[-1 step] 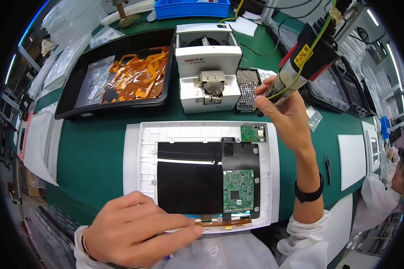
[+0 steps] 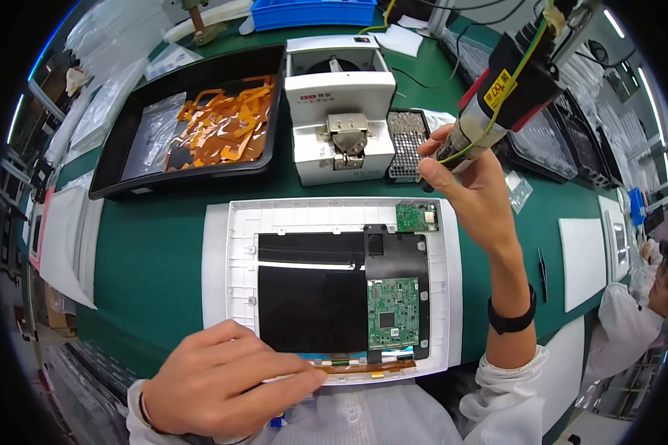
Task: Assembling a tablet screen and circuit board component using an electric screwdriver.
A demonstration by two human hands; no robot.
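A white panel frame (image 2: 239, 245) lies flat on the green mat, with black sheets in its middle, a larger green circuit board (image 2: 393, 313) at lower right and a small green board (image 2: 416, 216) at upper right. My left hand (image 2: 226, 382) rests on the frame's near edge, fingertips pressing by an orange flex strip (image 2: 364, 366). My right hand (image 2: 473, 189) grips an electric screwdriver (image 2: 501, 96) with a black and red body, held tilted above the frame's upper right corner, its tip near the small board.
A white screw feeder box (image 2: 341, 104) stands behind the frame, beside a small tray of screws (image 2: 407, 142). A black tray (image 2: 115, 174) at left holds orange flex strips and bags. Black tweezers (image 2: 543, 273) lie right. Another person in white (image 2: 631, 311) sits at far right.
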